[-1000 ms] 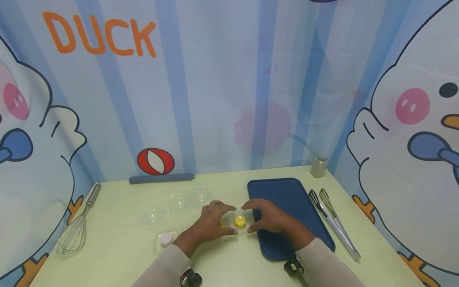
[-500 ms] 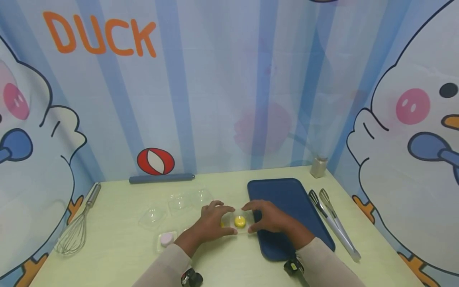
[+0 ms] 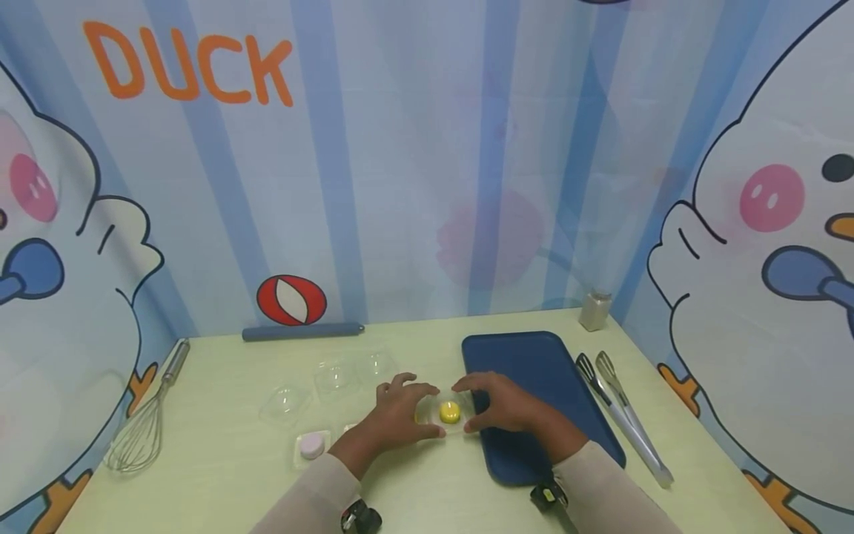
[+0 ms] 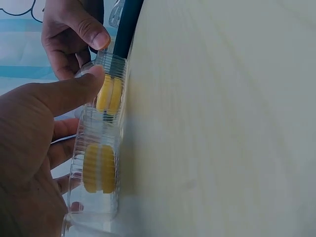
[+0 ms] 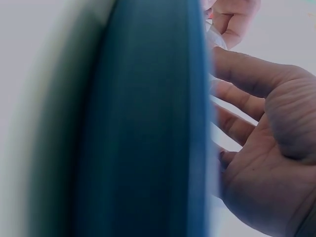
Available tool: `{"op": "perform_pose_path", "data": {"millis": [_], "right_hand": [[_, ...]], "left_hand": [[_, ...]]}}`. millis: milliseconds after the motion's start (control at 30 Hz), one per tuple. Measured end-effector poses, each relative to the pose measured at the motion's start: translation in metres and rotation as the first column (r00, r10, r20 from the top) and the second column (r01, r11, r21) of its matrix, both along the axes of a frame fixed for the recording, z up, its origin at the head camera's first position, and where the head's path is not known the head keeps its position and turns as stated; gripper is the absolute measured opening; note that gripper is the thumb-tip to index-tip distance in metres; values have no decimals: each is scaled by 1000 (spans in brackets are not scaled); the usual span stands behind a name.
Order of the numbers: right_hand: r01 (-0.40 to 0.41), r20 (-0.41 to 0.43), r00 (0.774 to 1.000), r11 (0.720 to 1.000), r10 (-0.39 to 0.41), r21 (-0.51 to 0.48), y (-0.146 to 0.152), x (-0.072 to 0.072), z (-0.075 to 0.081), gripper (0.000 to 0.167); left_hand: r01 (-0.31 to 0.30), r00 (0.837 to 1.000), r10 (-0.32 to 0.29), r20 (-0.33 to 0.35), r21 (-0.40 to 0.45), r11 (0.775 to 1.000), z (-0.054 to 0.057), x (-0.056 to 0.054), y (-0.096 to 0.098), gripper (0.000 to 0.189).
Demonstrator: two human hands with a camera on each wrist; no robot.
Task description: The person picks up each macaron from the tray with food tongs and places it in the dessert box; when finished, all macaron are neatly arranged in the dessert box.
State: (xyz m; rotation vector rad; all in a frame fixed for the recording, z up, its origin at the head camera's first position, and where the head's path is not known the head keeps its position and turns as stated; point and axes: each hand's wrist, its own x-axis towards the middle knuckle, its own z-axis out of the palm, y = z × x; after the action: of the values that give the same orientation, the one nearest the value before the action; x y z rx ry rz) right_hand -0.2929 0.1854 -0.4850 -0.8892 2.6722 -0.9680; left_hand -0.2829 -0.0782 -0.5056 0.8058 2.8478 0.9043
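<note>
We had left hand [image 3: 400,411] and right hand [image 3: 505,403] both pinching the clear case [image 4: 96,129] of yellow macarons [image 3: 450,412] on the table [image 3: 440,489], just beside the blue tray [image 3: 520,356]; we judged it a closing step, next needing even edge pressure.

It looks like a small booth set up for kitchen work: a striped cartoon backdrop [image 3: 414,163] (lettered DUCK in orange) encloses the far, left and right sides of a pale worktop [image 3: 220,430], which carries a wire whisk [image 3: 148,423] at left, a blue tray [image 3: 517,360] and metal tongs [image 3: 627,421] at right.
</note>
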Motion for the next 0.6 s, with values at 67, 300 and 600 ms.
{"op": "perform_pose_path", "data": {"millis": [67,300,600], "right_hand": [[5,8,1000,1000,-5,1,1,-1,0,66],[0,15,1000,1000,0,-4,1,-2,0,69],[-4,34,999,1000,4,-21,-1,-1,8,71]], "left_hand": [[2,1000,-2,-2,6,1000,0,0,1,69],[16,1000,-16,-9,14,1000,0,1,-1,70],[9,1000,-8,-24,27,1000,9,-1,-14,71]]}}
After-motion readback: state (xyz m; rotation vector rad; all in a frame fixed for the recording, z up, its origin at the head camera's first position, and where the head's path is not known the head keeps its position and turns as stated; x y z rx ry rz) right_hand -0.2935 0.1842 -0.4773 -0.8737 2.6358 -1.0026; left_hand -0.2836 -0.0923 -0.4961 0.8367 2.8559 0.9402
